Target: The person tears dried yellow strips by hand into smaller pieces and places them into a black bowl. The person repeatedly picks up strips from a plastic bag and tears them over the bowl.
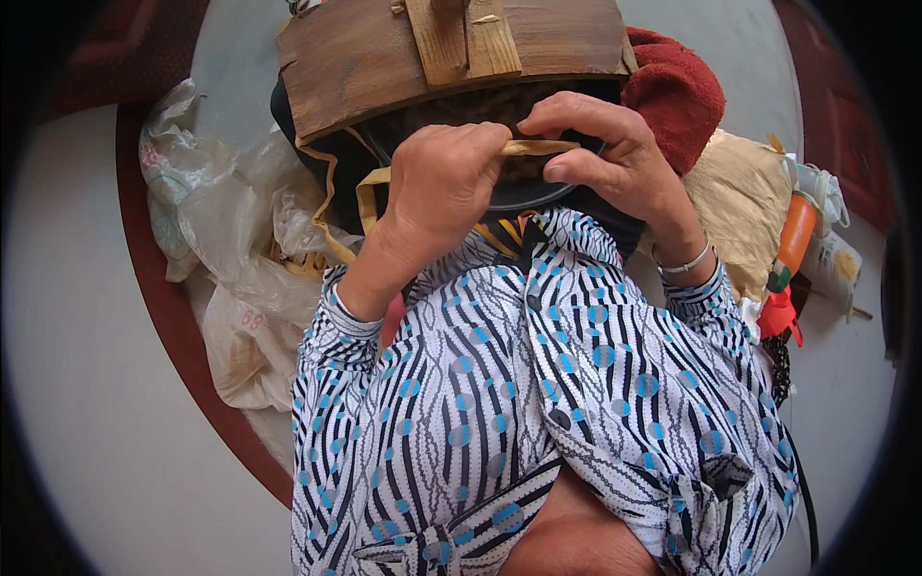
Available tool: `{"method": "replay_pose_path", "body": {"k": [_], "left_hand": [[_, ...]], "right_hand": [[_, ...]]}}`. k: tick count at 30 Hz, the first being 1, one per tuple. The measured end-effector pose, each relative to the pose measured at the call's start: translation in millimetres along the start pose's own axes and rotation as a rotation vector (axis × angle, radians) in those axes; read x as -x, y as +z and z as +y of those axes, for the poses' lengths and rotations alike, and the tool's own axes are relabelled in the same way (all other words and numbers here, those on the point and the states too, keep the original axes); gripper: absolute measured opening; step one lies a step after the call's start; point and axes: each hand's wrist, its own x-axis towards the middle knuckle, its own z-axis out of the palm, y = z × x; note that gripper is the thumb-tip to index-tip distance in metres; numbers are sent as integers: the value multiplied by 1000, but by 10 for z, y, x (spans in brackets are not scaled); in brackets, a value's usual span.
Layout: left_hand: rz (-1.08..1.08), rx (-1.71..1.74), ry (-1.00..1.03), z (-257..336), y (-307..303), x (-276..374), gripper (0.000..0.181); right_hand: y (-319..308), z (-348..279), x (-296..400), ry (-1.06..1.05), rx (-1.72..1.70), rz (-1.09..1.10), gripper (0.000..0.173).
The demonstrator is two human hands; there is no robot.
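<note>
My left hand (450,173) is closed around a narrow straw-coloured strip (536,147), which sticks out rightward between thumb and forefinger. Around the free end of that strip, my right hand (612,155) has its forefinger and thumb apart; whether it touches the strip is unclear. Below both hands is a dark round basin (529,196) with brownish contents, too shadowed to make out. Just beyond, a brown wooden board (353,68) with a lighter wooden block (493,43) on it lies over the basin's far side. A folded yellowish strip (367,198) hangs left of my left hand.
Crumpled clear plastic bags (223,194) lie at left, with straw-coloured strips (310,263) among them and a whitish sack (245,353) below. At right are a red towel (673,93), a beige bag (742,201), an orange bottle (798,227) and a red plastic piece (779,313).
</note>
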Motion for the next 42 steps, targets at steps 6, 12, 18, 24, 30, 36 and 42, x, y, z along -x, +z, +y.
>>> {"method": "replay_pose_path", "body": {"k": [6,12,18,24,30,36,42], "left_hand": [[220,-314,140,68,178,-120,37],[198,-235,86,129,167,-131,29],[150,-69,-88,-75,-24,-111,20],[62,991,-379,-53,68,-117,39],[-3,1394,-517,238,164,-127,31],[-19,1388,-601,114,188,-137,20],[45,600,-373,-79,182,-30,18]], "right_hand": [[1,249,-17,260,-333,80,41],[154,484,-180,320,-283,200,33],[195,249,-151,297,280,-181,24],[305,-288,-103,373,-861,-156,21],[495,216,-215,88,-340,400,23],[437,220,-217,-37,355,441,22],[342,336,-267,-282,775,344,20]]}}
